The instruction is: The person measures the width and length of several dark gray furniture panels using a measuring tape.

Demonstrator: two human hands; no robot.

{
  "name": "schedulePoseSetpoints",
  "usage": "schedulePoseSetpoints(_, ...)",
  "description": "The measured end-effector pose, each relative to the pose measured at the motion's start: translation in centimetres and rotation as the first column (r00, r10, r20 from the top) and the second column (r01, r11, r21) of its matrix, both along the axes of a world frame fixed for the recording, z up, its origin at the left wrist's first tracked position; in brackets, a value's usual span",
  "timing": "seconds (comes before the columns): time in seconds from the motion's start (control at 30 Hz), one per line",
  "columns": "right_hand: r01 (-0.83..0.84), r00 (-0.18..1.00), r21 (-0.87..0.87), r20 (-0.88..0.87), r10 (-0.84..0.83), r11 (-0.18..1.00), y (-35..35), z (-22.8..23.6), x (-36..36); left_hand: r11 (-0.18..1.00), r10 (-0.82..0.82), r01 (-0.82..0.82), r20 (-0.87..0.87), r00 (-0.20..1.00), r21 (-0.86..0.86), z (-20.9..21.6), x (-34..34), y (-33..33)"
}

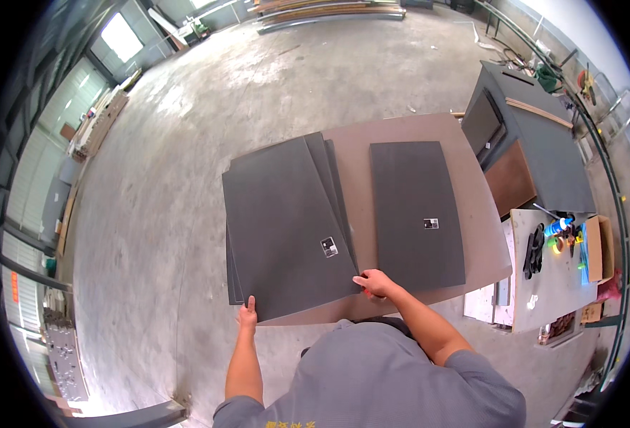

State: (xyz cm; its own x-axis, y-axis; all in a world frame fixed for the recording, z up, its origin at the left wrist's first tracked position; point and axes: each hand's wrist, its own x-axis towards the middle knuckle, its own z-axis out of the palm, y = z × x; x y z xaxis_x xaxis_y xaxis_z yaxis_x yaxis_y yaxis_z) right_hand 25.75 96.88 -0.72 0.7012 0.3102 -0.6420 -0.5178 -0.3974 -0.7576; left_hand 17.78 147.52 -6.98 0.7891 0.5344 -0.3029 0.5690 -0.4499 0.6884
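Observation:
A dark grey panel (293,221) with a small black-and-white label lies skewed on top of a stack of similar panels (329,160). At its near left corner my left hand (247,314) is closed on the edge, thumb on top. My right hand (376,284) pinches the near right corner. A small red thing (365,292) shows under the right fingers; its kind cannot be made out. Right of the stack, a single dark grey panel (415,214), also labelled, lies flat on the brown board (354,207) that bears everything.
At the right stands a dark grey cabinet (543,135) with wooden strips on top. Nearer is a side table (536,307) with black straps (534,251), a blue bottle (559,226) and a cardboard box (600,250). Long boards (329,13) lie stacked at the far end of the concrete floor.

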Motion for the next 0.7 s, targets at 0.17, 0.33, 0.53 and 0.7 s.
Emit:
schedulePoseSetpoints(0.17,0.059,0.995,-0.106,-0.075,-0.067,0.993,-1.1,0.0,-0.8,0.992,-0.090,0.093,0.034,0.995,-0.088,0.7,-0.4,-2.6)
schedulePoseSetpoints(0.33,-0.031,0.995,-0.163,-0.097,0.016,0.986,-2.2,1.3,-3.8,0.986,-0.092,0.095,0.026,0.995,-0.139,1.9,-4.7,-4.3)
schedulePoseSetpoints(0.53,-0.050,0.985,-0.197,-0.172,0.016,0.979,-4.4,1.5,-11.0,0.792,-0.319,0.135,-0.215,0.923,-0.595,4.6,-9.2,-3.4)
schedulePoseSetpoints(0.7,-0.118,0.983,-0.221,-0.165,0.082,0.968,-3.6,3.9,-12.0,0.584,-0.082,0.024,-0.030,0.996,-0.811,2.6,-8.9,-4.2)
